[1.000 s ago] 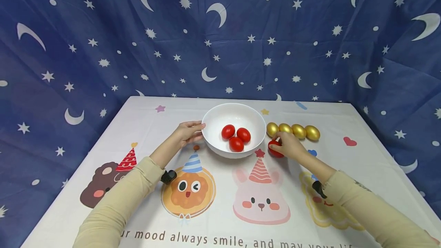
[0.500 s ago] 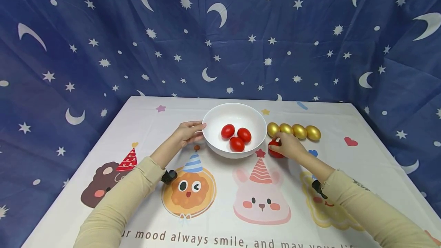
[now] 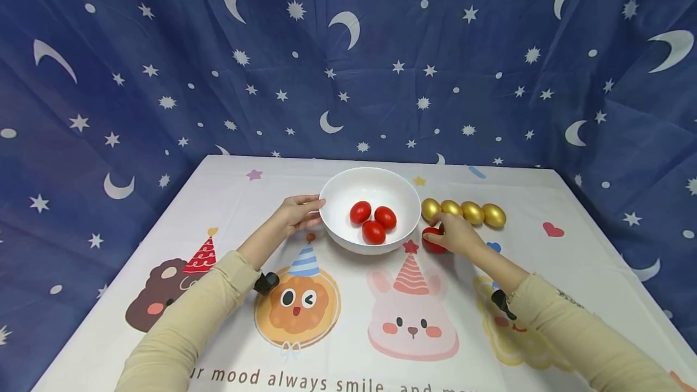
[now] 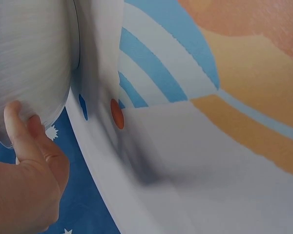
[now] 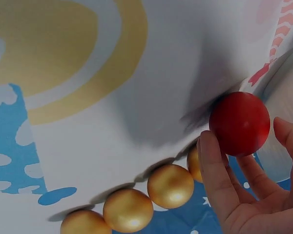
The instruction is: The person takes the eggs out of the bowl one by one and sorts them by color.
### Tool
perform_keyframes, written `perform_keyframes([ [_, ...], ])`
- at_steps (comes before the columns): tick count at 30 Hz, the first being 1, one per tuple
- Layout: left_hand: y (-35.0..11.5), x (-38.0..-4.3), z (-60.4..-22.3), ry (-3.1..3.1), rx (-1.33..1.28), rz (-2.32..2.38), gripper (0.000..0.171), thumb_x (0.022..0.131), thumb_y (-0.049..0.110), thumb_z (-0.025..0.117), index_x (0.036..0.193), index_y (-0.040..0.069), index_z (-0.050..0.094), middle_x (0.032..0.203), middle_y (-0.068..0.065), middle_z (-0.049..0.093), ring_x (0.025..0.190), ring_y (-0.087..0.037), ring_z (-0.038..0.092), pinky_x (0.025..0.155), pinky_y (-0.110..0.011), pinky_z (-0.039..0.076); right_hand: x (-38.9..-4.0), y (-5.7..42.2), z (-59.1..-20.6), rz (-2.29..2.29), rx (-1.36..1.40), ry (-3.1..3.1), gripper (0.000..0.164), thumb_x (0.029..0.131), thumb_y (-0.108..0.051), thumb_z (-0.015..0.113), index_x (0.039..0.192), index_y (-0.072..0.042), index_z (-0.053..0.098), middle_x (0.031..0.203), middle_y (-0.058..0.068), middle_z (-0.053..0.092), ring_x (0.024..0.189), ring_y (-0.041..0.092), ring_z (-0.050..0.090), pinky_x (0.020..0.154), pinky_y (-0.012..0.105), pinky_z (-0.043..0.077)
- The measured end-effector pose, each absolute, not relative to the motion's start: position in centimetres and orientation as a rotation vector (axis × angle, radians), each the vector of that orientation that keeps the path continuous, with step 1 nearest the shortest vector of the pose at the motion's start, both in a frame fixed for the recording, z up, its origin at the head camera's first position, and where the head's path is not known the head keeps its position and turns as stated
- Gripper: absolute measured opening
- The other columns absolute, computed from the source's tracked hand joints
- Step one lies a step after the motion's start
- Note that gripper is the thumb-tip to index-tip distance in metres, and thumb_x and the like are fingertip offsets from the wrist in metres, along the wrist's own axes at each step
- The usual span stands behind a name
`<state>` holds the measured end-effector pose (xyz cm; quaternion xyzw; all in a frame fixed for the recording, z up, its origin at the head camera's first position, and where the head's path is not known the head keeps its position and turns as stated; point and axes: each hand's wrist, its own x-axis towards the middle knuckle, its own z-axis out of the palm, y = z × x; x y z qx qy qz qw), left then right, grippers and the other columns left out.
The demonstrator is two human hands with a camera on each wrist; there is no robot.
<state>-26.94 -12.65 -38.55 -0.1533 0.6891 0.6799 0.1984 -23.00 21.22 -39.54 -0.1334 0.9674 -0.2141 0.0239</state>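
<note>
A white bowl stands at the middle of the table with 3 red eggs lying inside. My left hand holds the bowl's left side, fingertips at the rim and against the outer wall; the left wrist view shows them touching this wall. Just right of the bowl, my right hand has its fingers and thumb around another red egg, low over the tablecloth. Part of that egg is covered by the fingers in the head view. Whether the thumb presses on it is hard to tell.
Several golden eggs lie in a row behind the right hand, the leftmost close to the bowl. The white tablecloth is printed with cartoon figures. A dark blue curtain with moons and stars hangs behind the table's far edge.
Both hands stay nearly where they were, the left at the bowl and the right at the red egg. The head view has tilted slightly, so everything sits a little lower.
</note>
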Motion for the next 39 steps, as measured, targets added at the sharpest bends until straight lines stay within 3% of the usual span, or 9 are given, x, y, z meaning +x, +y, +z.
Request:
perform_keyframes([
  [14, -12.6, -26.9, -38.7, 1.926, -0.419, 1.913, 0.051, 0.092, 0.018, 0.063, 0.139, 0.007, 0.046, 0.132, -0.017, 0.053, 0.070, -0.006, 0.064, 0.072, -0.016, 0.061, -23.2, 21.6, -38.1, -0.636, -0.336, 2.970, 0.033, 0.084, -0.017, 0.070, 0.105, 0.007, 0.063, 0.083, 0.014, 0.060, 0.073, 0.022, 0.051, 0.060, 0.025, 0.049],
  [26, -12.7, -27.1, -38.9, 1.893, -0.416, 1.956, 0.049, 0.092, 0.015, 0.062, 0.138, 0.006, 0.047, 0.107, -0.007, 0.059, 0.066, -0.005, 0.064, 0.069, -0.017, 0.061, -23.0, 21.6, -36.4, -0.652, -0.357, 3.003, 0.024, 0.084, -0.016, 0.069, 0.098, 0.003, 0.064, 0.083, 0.016, 0.063, 0.071, 0.024, 0.054, 0.058, 0.025, 0.052],
  [34, -12.7, -27.0, -38.9, 1.921, -0.427, 1.920, 0.051, 0.091, 0.017, 0.063, 0.138, 0.007, 0.046, 0.126, -0.015, 0.057, 0.065, -0.005, 0.064, 0.071, -0.017, 0.061, -22.8, 21.0, -35.2, -0.694, -0.405, 2.996, 0.021, 0.084, -0.014, 0.068, 0.097, 0.002, 0.065, 0.085, 0.016, 0.065, 0.072, 0.024, 0.057, 0.058, 0.026, 0.054],
  [39, -12.7, -27.0, -38.8, 1.928, -0.425, 1.907, 0.051, 0.091, 0.019, 0.063, 0.138, 0.008, 0.047, 0.124, -0.014, 0.059, 0.067, -0.006, 0.065, 0.068, -0.016, 0.061, -22.7, 20.4, -34.2, -0.732, -0.417, 2.969, 0.022, 0.086, -0.015, 0.067, 0.100, 0.002, 0.065, 0.087, 0.017, 0.065, 0.072, 0.024, 0.058, 0.056, 0.024, 0.055],
])
